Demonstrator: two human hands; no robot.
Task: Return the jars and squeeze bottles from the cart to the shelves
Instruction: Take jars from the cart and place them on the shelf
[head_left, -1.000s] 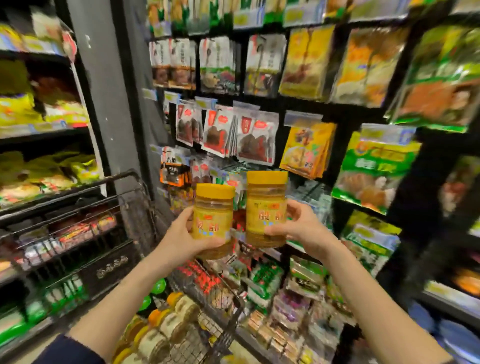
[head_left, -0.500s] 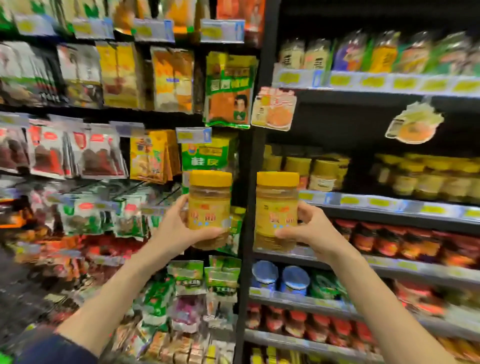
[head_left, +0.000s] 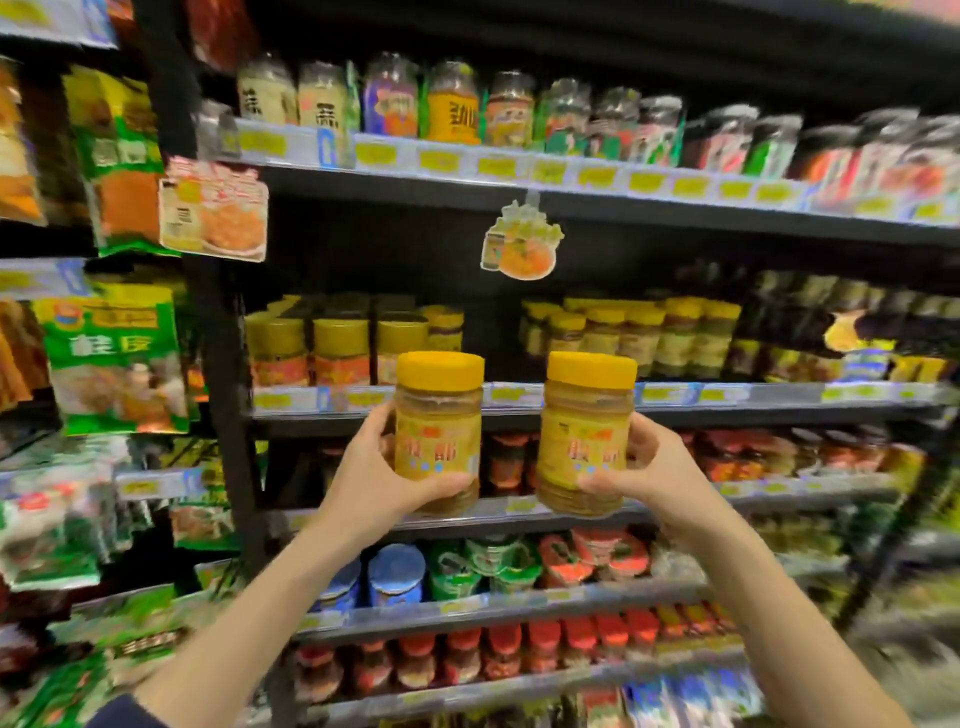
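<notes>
**Jars: two held up, one in each hand, before the shelves**

Two identical jars with yellow lids and yellow labels are raised side by side, upright and apart, neither touching a shelf. The left hand (head_left: 374, 478) grips the left jar (head_left: 439, 431), thumb across the lower front and fingers (head_left: 382, 415) wrapped round its far side. The right hand (head_left: 654, 478) grips the right jar (head_left: 587, 431) the same way, its fingers (head_left: 641, 431) curled round the outer side.

Five shelves (head_left: 675, 395) show in the bay ahead. On the second from the top, directly behind the held jars, stand two groups of yellow-lidded jars: one to the left (head_left: 340, 345) and one to the right (head_left: 675, 332), with a dark gap between them. One paper promo tag (head_left: 522, 244) hangs above that gap. The top shelf carries a row of mixed jars (head_left: 452, 104), too blurred to count. Lower down are two blue-lidded tubs (head_left: 397, 571) and a row of red-lidded jars (head_left: 545, 639). A black upright post (head_left: 228, 415) separates this bay from the hanging packets (head_left: 114, 358) on the left.
</notes>
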